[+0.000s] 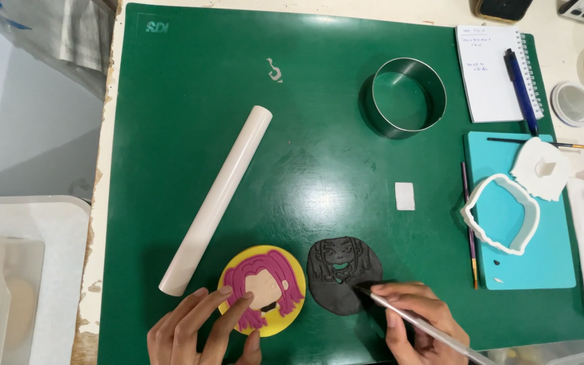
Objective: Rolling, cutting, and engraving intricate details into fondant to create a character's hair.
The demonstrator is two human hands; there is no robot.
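Note:
A round yellow disc (238,270) with a pink-haired face figure lies at the front of the green cutting mat (190,94). My left hand (194,328) rests flat on the disc's lower left edge. Beside it to the right lies a flat black piece (339,260) stamped with a face outline. My right hand (417,324) holds a thin silver blade tool (427,328), whose tip touches the lower right edge of the black piece.
A white rolling pin (217,196) lies diagonally on the mat. A metal ring cutter (408,96) stands at the back. A teal board (562,250) at right carries white cutters and brushes. A notepad with a blue pen (520,81) sits behind it.

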